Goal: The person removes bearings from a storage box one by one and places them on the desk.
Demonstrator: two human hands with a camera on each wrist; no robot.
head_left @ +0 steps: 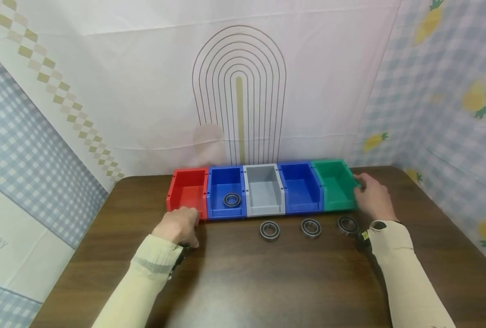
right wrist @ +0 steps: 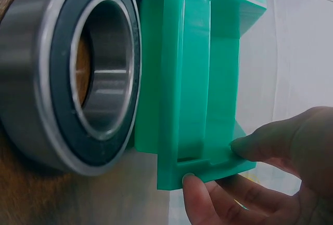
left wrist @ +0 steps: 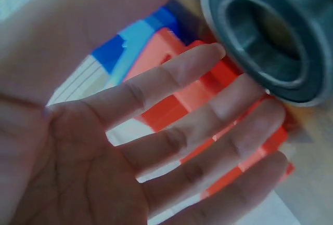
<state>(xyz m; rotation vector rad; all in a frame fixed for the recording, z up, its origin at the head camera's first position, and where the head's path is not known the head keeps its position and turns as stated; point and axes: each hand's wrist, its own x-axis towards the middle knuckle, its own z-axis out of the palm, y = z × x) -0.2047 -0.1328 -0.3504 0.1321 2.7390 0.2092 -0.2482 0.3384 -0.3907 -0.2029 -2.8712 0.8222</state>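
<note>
My right hand [head_left: 375,197] grips the side wall of the green bin [head_left: 334,186], its thumb over the rim and its fingers outside, as the right wrist view shows. A bearing [right wrist: 96,74] lies on the table in front of that bin. My left hand [head_left: 179,225] is at the front of the red bin [head_left: 188,180]. In the left wrist view its fingers [left wrist: 192,136] are extended and spread across the red bin. Right by those fingertips is another bearing [left wrist: 270,38], hidden from the head view by the hand.
Between the end bins stand a blue bin [head_left: 216,182] with a bearing [head_left: 232,199] in it, a grey bin [head_left: 263,182] and a second blue bin [head_left: 300,184]. Two more bearings, a middle bearing [head_left: 269,230] and a right bearing [head_left: 311,228], lie before the row. A curtain [head_left: 152,91] hangs behind.
</note>
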